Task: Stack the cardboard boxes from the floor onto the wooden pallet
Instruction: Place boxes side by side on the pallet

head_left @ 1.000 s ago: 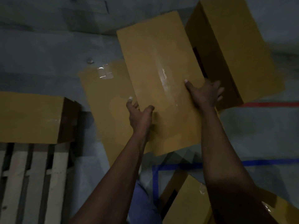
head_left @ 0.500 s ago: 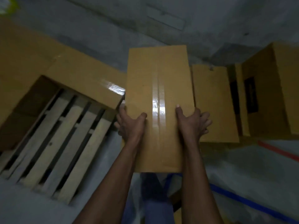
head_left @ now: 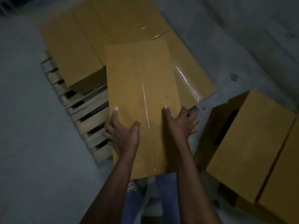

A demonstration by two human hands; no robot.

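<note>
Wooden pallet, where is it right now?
In the head view the wooden pallet lies left of centre, bare slats beside the held box, other boxes stacked on it.

no readable text, labels or numbers on any surface

Grey concrete floor (head_left: 40,167) carrying a pale slatted wooden pallet (head_left: 90,113) and brown cardboard boxes.
The pallet lies flat on the floor, left of centre, with its near slats bare. On it stand a left-hand brown cardboard box (head_left: 69,50) and a rear brown cardboard box (head_left: 116,21), side by side and touching. A tape-sealed brown cardboard box (head_left: 191,73) adjoins them on the right; its support is hidden. Directly on the floor, at right, are a brown cardboard box with a hand slot (head_left: 249,143) and a far-right brown cardboard box (head_left: 284,183) just beside it.
</note>
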